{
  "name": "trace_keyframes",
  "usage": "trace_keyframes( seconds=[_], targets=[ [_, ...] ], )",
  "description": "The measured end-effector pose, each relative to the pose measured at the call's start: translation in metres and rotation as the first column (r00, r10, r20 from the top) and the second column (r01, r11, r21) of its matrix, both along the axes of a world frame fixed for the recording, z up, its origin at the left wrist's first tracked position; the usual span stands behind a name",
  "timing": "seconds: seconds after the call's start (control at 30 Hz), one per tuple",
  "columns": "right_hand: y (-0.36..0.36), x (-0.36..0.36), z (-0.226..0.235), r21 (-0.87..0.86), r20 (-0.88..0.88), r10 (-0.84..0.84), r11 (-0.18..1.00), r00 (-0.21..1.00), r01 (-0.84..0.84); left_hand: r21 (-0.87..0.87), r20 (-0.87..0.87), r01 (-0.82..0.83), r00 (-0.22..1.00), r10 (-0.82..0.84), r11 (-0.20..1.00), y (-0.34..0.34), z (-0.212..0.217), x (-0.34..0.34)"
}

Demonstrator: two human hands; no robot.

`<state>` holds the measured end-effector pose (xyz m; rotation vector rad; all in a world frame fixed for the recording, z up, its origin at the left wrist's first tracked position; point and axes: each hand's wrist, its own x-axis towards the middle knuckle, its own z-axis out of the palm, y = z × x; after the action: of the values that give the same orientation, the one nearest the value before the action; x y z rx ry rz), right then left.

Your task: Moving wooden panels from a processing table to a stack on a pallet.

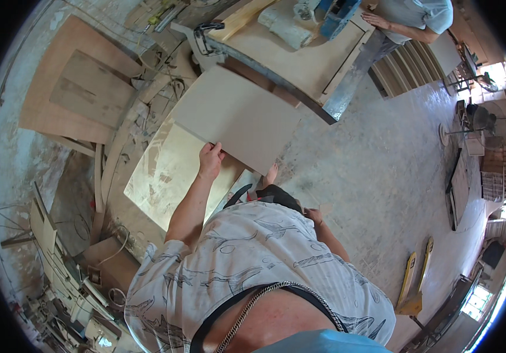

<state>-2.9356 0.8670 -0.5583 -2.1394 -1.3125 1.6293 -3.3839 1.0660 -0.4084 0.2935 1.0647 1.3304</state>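
two stacked boards (pixel 238 115), two people, one workbench (pixel 300 59)

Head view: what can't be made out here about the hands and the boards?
- Right hand: mostly hidden behind the shirt; any grip can't be told.
- Left hand: fingers over the grey board edge; underside hidden.
- Pale board underneath: far part covered by the grey board.
- Co-worker: cut off by the top edge.

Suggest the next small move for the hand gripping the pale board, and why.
Probably bring the right hand up to the board's near edge. Only the left hand grips the pale board, at one edge, while it overhangs the lower panel; the right hand hangs idle by the hip, so the board is held one-sided.
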Motion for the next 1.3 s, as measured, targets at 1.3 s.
trace_keyframes(
  seconds=[1.3],
  targets=[
    [0.043, -0.036, 0.075, -0.336, -0.221, -0.691, 0.717, 0.688, 0.611, -0.643, -0.197, 0.343, 0.79, -0.581, 0.685, -0.128, -0.087, -0.079]
  ],
)
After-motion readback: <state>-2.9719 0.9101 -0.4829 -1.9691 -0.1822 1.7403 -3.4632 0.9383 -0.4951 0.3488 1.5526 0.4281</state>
